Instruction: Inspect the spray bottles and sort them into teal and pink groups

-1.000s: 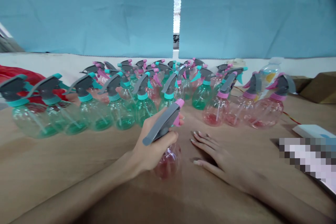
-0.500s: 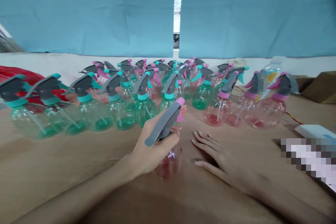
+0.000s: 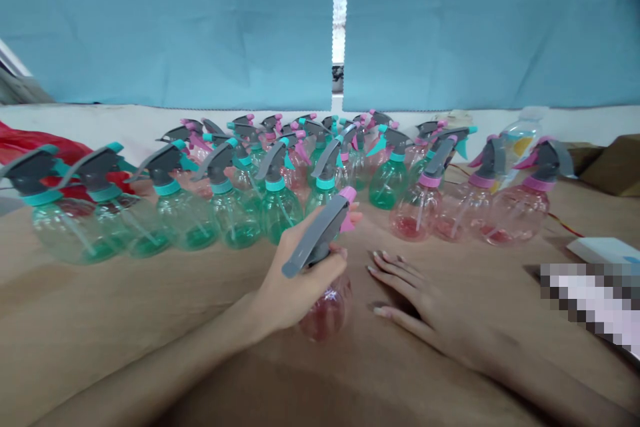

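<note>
My left hand (image 3: 295, 273) is wrapped round the neck of a pink spray bottle (image 3: 325, 315) with a grey and pink trigger head. The bottle stands upright on the wooden table (image 3: 200, 340), its collar hidden by my fingers. To its right, my right hand (image 3: 413, 290) rests on the tabletop with fingers stretched out, holding nothing. Just beyond my left hand stands a row of green spray bottles (image 3: 240, 223) with turquoise collars. Past my right hand are three pink spray bottles (image 3: 415, 213) with grey heads.
Several more green and pink spray bottles (image 3: 390, 177) crowd the back. A clear plastic bottle (image 3: 523, 130) and a brown box (image 3: 617, 163) stand at the far right, with a white box (image 3: 607, 250) nearer. Red plastic (image 3: 40, 140) lies at the left. A blue curtain (image 3: 150, 27) hangs behind.
The whole view has shifted slightly, so everything appears a little further right. My left hand keeps its hold on the pink spray bottle, and my right hand stays flat.
</note>
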`<state>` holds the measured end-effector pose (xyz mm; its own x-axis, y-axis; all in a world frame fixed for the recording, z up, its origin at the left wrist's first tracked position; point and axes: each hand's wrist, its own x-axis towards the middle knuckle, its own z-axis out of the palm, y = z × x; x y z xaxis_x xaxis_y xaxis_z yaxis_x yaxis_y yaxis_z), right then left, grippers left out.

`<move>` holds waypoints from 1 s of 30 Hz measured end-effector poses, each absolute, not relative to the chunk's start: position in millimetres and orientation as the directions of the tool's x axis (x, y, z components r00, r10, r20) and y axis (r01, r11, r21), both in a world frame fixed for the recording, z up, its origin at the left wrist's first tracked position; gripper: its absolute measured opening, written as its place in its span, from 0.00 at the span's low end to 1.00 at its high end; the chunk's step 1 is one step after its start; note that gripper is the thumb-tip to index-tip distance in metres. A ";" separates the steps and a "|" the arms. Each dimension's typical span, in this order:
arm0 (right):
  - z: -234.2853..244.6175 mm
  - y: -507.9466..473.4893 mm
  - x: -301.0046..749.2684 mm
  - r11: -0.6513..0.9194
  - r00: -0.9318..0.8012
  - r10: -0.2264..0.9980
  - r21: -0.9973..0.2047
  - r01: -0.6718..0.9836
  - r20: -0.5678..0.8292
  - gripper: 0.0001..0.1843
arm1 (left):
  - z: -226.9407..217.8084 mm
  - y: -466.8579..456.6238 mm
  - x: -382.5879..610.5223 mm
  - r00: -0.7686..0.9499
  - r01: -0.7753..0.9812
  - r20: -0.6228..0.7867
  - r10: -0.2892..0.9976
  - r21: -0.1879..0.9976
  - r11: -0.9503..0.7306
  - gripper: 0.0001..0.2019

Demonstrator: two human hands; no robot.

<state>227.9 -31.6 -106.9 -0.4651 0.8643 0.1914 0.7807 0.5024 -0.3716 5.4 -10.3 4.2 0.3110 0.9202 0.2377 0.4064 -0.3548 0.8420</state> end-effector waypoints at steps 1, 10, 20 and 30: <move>-106.9 -31.5 227.9 0.503 -0.465 0.864 -0.375 0.779 0.194 0.31 | 4.0 -10.2 5.3 0.308 0.410 0.235 0.922 0.841 -0.352 0.13; -108.4 -31.8 229.0 0.504 -0.473 0.863 -0.363 0.783 0.178 0.31 | 4.3 -10.1 5.5 0.302 0.405 0.242 0.922 0.843 -0.354 0.11; -106.9 -31.4 228.6 0.511 -0.471 0.859 -0.378 0.772 0.200 0.31 | 0.1 -8.4 3.5 0.306 0.412 0.242 0.921 0.838 -0.357 0.04; -108.6 -31.2 229.4 0.518 -0.474 0.855 -0.370 0.771 0.208 0.31 | -3.4 -9.3 1.7 0.305 0.333 0.208 0.929 0.891 -0.309 0.02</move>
<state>229.4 -31.2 -108.6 -0.4743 0.8554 0.2082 0.7714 0.5177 -0.3700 1.7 -9.3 -3.4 0.3050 0.9293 0.2084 0.3326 -0.3090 0.8910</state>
